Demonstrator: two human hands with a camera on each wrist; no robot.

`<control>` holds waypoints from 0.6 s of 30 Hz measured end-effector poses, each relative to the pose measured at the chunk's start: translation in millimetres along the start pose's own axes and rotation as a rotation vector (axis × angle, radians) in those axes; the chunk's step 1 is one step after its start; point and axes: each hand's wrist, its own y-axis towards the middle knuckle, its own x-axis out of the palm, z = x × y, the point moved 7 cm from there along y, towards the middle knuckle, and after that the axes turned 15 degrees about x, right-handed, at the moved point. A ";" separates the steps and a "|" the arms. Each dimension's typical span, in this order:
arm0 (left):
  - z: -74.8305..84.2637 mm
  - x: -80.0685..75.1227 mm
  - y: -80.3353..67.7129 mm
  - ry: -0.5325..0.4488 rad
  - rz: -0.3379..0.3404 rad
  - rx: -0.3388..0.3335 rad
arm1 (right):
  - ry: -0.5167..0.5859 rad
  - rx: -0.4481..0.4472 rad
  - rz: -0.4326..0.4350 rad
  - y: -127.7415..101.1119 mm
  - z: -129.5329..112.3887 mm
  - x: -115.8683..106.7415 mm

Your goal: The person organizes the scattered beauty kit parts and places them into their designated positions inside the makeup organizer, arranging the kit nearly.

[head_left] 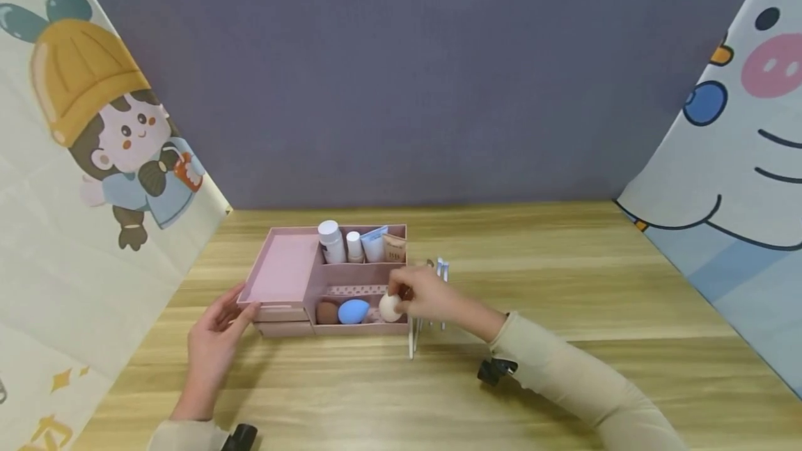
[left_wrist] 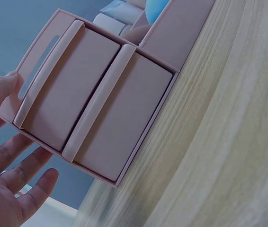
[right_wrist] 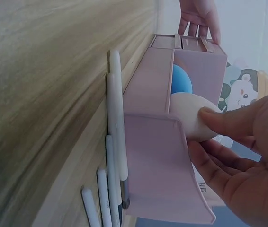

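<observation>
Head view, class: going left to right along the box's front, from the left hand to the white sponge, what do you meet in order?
Left hand → drawers → brown item → blue sponge → white sponge

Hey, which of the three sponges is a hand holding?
The white sponge, pinched by the right hand; the blue sponge and brown sponge lie untouched.

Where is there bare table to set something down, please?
The wooden table is bare beyond the right sleeve, right of the white-handled brushes, and in front of the pink organizer, between that sleeve and the left hand. The brushes crowd the organizer's right side.
</observation>
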 end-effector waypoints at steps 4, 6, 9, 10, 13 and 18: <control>0.3 0.2 0.0 0.004 -0.006 0.010 | -0.082 -0.046 0.010 0.7 -4.6 2.0; -0.2 -0.4 -1.9 0.013 -0.004 0.001 | -0.102 -0.058 0.012 0.5 -5.8 3.8; 0.2 -1.1 -3.3 0.027 0.000 -0.010 | -0.116 -0.067 0.015 0.6 -7.2 4.8; 0.4 -1.1 -3.6 0.029 -0.001 -0.013 | -0.121 -0.068 0.017 0.8 -7.4 4.7; 0.7 -0.9 -3.3 0.030 -0.007 -0.020 | -0.132 -0.057 0.011 1.9 -7.6 3.9; 1.0 -0.3 -0.8 0.031 -0.013 -0.016 | -0.159 -0.049 -0.006 5.0 -8.7 1.7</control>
